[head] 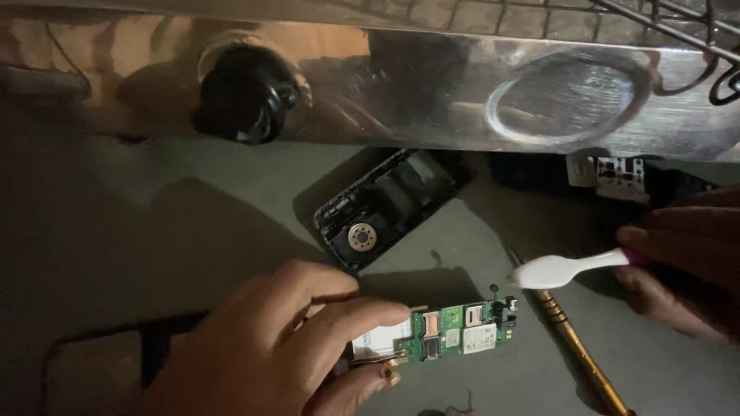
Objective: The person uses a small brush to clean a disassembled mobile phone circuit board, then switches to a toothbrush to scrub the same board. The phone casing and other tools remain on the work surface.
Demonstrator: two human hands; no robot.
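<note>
The scene is dim, lit mostly from above, and the work goes on over a flat grey-green surface (231, 192) that looks like a floor or a low tabletop, dull and slightly speckled. The left hand (285, 347) comes in from the lower left with its thumb and forefinger pinched on the near end of a small green circuit board (455, 333), which lies flat on the surface near the bottom centre, its metal shields and a pale label facing up. The right hand (686, 262) reaches in from the right edge, fingers closed around the handle of a white toothbrush (566, 267); the brush head hovers just above and to the right of the board's far end, apart from it as far as one can tell. A brass-coloured screwdriver (574, 347) lies on the surface under the brush, slanting toward the lower right. Beyond the board rests an opened black phone casing (385, 208), tilted diagonally, with a round speaker showing inside. Across the top of the view runs a broad shiny metal panel (432, 92) carrying a black knob (247, 96) and a pressed circular dent, with wire grating above it. A small white printed part (617, 176) lies in the shadow beneath the panel's right side.
</note>
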